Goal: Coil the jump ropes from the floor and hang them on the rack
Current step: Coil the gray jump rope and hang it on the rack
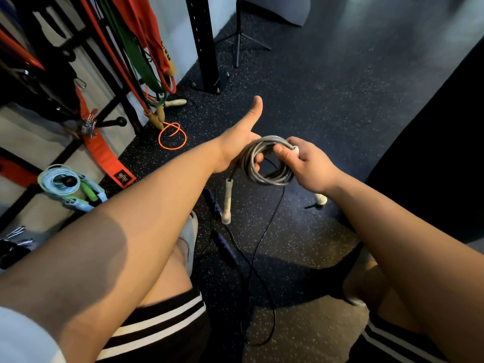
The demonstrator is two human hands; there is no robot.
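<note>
A grey jump rope (264, 163) is wound into a coil between my hands at mid frame. My left hand (239, 142) has its fingers curled through the coil and its thumb stuck out. My right hand (305, 163) grips one white handle against the coil. The other white handle (227, 201) hangs down below. A black jump rope (251, 258) lies loose on the floor under my hands. An orange rope (172, 136) lies looped on the floor by the rack (115, 100) at the left. A pale blue coiled rope (59, 180) hangs on a rack peg.
Red and green resistance bands (136, 53) hang from the rack at upper left. A black upright post (205, 45) and a tripod stand (238, 40) are at the top. A dark padded object (440, 142) fills the right side. Speckled rubber floor (327, 87) lies ahead.
</note>
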